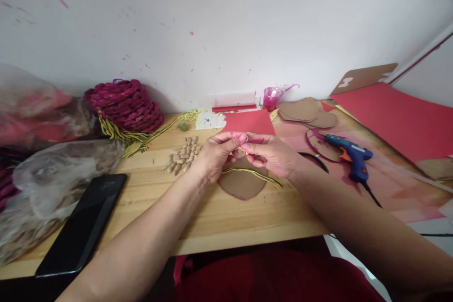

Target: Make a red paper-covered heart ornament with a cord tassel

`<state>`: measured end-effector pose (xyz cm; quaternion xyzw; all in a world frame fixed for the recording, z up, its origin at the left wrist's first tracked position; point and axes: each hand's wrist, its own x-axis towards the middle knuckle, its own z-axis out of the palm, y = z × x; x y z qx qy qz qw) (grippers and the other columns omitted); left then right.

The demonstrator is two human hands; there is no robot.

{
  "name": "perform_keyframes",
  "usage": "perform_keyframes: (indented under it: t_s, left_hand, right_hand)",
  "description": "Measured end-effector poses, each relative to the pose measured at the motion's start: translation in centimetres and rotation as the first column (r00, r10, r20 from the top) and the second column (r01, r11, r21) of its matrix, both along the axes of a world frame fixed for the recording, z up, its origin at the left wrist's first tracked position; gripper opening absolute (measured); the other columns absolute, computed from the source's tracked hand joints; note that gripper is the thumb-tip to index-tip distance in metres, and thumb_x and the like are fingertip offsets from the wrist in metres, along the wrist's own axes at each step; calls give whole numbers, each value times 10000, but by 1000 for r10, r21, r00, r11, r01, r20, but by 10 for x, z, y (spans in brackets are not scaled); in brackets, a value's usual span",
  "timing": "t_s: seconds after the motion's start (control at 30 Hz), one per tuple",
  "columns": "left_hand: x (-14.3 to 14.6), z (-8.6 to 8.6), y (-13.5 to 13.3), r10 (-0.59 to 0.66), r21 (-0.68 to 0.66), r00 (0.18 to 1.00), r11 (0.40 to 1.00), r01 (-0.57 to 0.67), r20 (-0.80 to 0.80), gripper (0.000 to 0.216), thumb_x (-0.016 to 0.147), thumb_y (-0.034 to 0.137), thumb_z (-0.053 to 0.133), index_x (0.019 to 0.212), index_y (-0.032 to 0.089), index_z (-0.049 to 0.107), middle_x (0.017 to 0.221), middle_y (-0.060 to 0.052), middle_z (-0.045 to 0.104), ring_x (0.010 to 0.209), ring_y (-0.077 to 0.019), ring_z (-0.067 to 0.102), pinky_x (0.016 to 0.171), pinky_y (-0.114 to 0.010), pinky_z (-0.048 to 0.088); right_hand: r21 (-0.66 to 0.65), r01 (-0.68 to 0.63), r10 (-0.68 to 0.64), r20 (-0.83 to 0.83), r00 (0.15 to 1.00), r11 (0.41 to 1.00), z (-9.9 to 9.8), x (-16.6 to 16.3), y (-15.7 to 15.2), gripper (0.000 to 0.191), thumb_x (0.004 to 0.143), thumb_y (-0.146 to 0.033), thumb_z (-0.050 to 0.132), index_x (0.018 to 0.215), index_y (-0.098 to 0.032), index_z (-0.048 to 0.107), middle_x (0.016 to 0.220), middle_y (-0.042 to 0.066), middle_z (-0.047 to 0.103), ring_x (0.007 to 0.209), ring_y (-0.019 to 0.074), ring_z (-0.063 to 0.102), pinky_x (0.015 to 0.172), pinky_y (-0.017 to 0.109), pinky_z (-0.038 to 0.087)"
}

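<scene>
My left hand (215, 153) and my right hand (271, 153) meet above the wooden table (219, 217), both pinching thin yellow-green strands (255, 174) between their fingertips. The strands trail down to the right over a brown heart-shaped cardboard piece (240, 186) that lies flat under my hands. A small pile of brown rolled pieces (183, 155) sits just left of my left hand.
A stack of magenta woven pieces (125, 104) with yellow strands stands at the back left. Plastic bags (53, 174) and a black phone (83, 224) lie at the left. A blue glue gun (350, 153), brown cardboard cutouts (306, 111) and red paper sheets (396, 118) lie to the right.
</scene>
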<state>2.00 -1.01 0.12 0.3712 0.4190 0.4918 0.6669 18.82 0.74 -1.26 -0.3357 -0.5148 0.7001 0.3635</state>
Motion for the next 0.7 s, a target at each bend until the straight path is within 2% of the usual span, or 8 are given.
perform_keyframes:
  t_s: [0.1,0.23,0.33,0.43,0.53,0.7]
  left_hand:
    - [1,-1,-1,-6,-9,1000,1000,6,25,465,530,471,968,808,158,765,678,6,648,546,-65,515,473,-167,399]
    - [-1,-2,0,23,73,999,997,-21,-27,492,634,550,897,896,148,784,736,-21,667,615,-92,577,510,-184,451]
    - [-2,-1,0,9,119,998,993,-1,-70,468,624,478,924,916,134,797,761,-43,701,638,-89,591,536,-176,457]
    - [-2,-1,1,-28,84,998,996,33,-55,449,567,371,966,911,132,805,693,-32,699,597,-77,583,533,-168,448]
    - [-1,-2,1,-61,20,998,998,61,-13,417,551,339,974,859,117,801,654,-31,690,576,-76,588,508,-159,435]
    - [-1,-2,1,-115,-65,993,991,117,37,320,599,241,955,845,118,791,686,-35,704,609,-83,620,540,-166,480]
  right_hand:
    - [-27,30,-30,-12,999,999,0,-1,0,198,759,-362,837,890,-224,781,744,-6,629,612,86,495,480,238,260]
    - [-6,137,-137,-7,991,991,2,0,1,207,724,-385,866,824,-221,788,764,3,634,668,99,507,497,241,270]
    - [-3,216,-216,-14,976,976,4,1,3,250,665,-393,899,781,-208,777,764,1,622,678,104,491,505,245,275]
    - [12,248,-247,-9,969,969,5,2,4,301,632,-424,907,772,-200,763,741,2,621,682,117,500,518,258,287]
    - [49,257,-259,23,966,965,5,2,4,307,660,-441,888,806,-204,759,770,14,658,703,129,537,549,273,317]
    - [19,290,-290,-38,956,957,4,-2,0,269,673,-415,889,788,-224,739,827,0,683,706,118,566,588,274,366]
